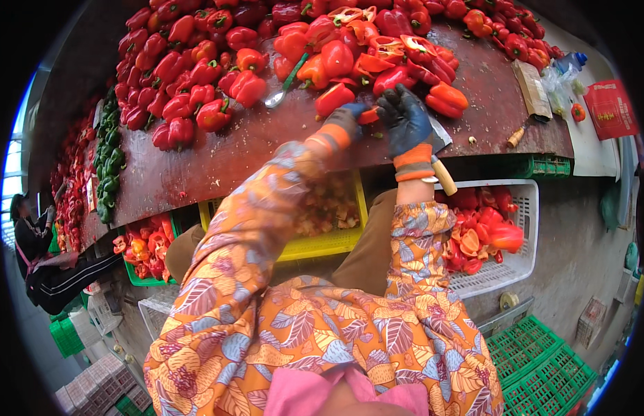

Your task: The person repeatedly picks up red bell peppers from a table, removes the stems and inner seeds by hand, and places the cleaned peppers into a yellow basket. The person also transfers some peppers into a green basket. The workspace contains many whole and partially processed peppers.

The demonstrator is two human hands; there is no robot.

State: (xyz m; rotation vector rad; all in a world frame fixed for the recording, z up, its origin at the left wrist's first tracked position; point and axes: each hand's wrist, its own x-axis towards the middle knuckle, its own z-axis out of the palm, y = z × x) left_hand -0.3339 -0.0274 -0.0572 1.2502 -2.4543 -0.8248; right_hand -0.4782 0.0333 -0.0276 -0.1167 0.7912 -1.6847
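My left hand (347,120), in a dark glove with an orange cuff, is blurred over the table's near edge. A small red pepper piece (369,115) sticks out from its fingers towards my right hand (405,119). That hand wears a blue-black glove, its fingers curled; what lies inside them is hidden. Beside the right wrist shows a knife with a broad blade (440,133) and a wooden handle (444,178) reaching past the table edge. Just beyond my hands are a red bell pepper (334,99), an orange-red pepper (446,100) and several cut-open peppers (387,48).
A green-handled spoon (286,86) lies on the reddish table (238,161). Whole red peppers (171,67) are heaped at left, green peppers (109,156) beyond. Below stand a yellow crate (322,247) of scraps and a white crate (527,234) of cut peppers. Another person (35,244) sits far left.
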